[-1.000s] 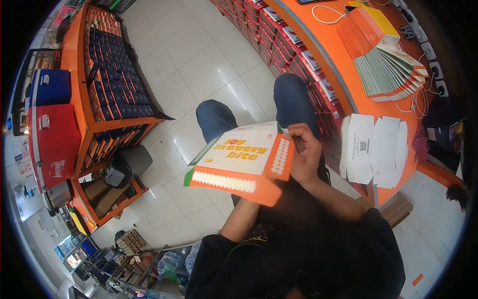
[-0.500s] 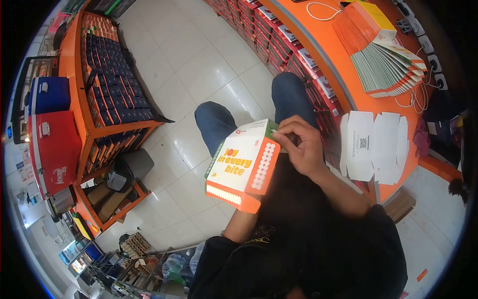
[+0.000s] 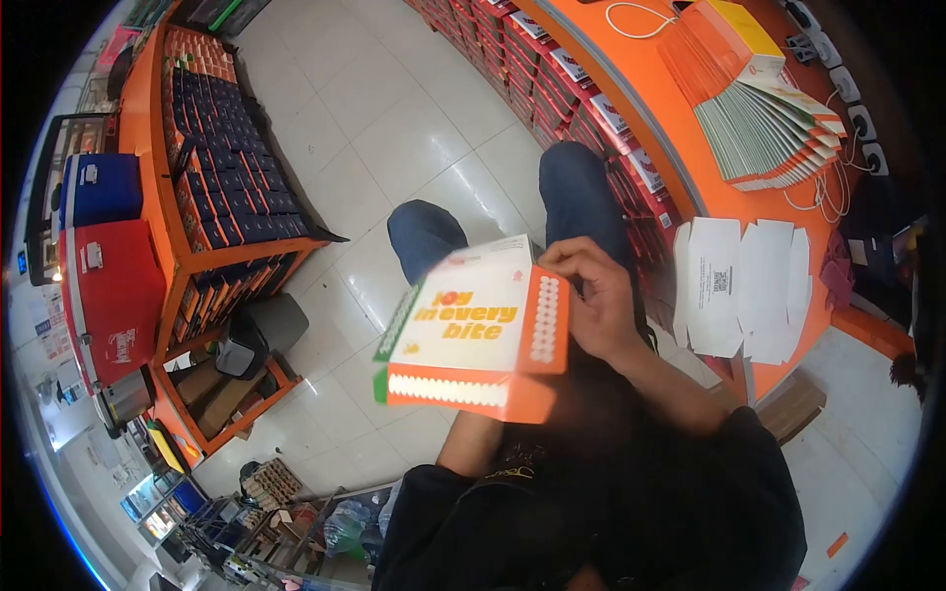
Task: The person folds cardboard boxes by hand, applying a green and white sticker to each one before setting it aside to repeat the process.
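A white, orange and green carton [image 3: 471, 315] with "Joy in every bite" printed on it is tilted above my lap. My right hand [image 3: 595, 300] grips its upper right corner with bent fingers. Under the carton, my left hand is hidden; only the left wrist [image 3: 471, 441] shows below the near edge. The carton's orange side panel and front flap with white scallops face the camera.
On the orange counter [image 3: 641, 69] at the right lie a fan of folded cartons [image 3: 769, 133] and flat white cartons [image 3: 741, 291]. Red boxes [image 3: 503, 49] are stacked beneath. Left, an orange shelf [image 3: 163, 212] holds dark blue boxes [image 3: 232, 177], beside a red cooler [image 3: 113, 305].
The carton has turned and tipped, so its scalloped front flap now lies nearly level and its top looks wider. My right hand has shifted slightly along its right corner.
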Available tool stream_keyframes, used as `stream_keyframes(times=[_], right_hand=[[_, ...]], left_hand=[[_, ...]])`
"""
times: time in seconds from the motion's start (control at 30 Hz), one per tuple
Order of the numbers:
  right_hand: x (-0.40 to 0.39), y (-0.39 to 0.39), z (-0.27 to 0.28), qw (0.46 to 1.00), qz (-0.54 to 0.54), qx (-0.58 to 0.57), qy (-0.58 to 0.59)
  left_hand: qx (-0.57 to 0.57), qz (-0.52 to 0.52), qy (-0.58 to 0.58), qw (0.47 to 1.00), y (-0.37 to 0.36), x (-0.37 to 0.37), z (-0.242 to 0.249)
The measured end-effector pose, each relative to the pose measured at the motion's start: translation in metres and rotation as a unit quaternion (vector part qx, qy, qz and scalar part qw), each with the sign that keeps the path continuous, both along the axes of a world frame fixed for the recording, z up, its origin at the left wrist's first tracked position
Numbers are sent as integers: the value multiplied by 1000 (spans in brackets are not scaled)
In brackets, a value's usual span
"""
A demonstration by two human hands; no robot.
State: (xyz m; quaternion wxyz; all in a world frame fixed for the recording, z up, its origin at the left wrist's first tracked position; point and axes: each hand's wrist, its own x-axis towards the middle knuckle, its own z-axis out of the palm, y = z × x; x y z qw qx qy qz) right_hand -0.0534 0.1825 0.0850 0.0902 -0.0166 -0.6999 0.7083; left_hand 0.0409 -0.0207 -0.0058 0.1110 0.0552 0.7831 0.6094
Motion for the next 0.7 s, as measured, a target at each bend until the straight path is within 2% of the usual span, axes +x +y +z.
stream_keyframes(times=[0.1,0.2,0.27,0.33,0.37,0.4,0.43,0.47,0.53,0.57,0.6,0.63,0.67,0.7], right_hand=[[-3,-2,6,989,-46,131,59],[-10,15,-7,985,-46,164,11],[-19,15,-16,979,-85,174,63],[-25,24,-24,951,-133,250,124],[-29,26,-18,939,-138,275,156],[-32,27,-16,933,-147,283,164],[-31,26,-19,933,-145,288,157],[-30,25,-21,935,-139,292,146],[-26,23,-23,934,-125,305,140],[-25,22,-25,944,-96,302,96],[-25,21,-26,951,-67,297,55],[-24,19,-26,945,-76,314,57],[-23,17,-23,944,-78,314,59],[-24,14,-11,925,-122,341,120]], left_hand=[[3,-1,1,1000,4,-5,-4],[8,-9,20,1000,11,-7,-9],[19,-22,51,998,29,-46,-17],[-42,-189,101,976,26,-80,65],[-34,-196,117,973,28,-86,82],[180,-126,25,975,30,-88,93],[381,-50,-79,920,33,-90,107],[393,9,-46,918,38,-94,117],[154,2,-74,985,21,-105,130],[154,2,-79,985,28,-105,138],[225,45,-95,969,42,-111,153],[295,88,-109,945,50,-115,160],[296,85,-107,945,51,-115,159],[277,83,-125,949,50,-114,158]])
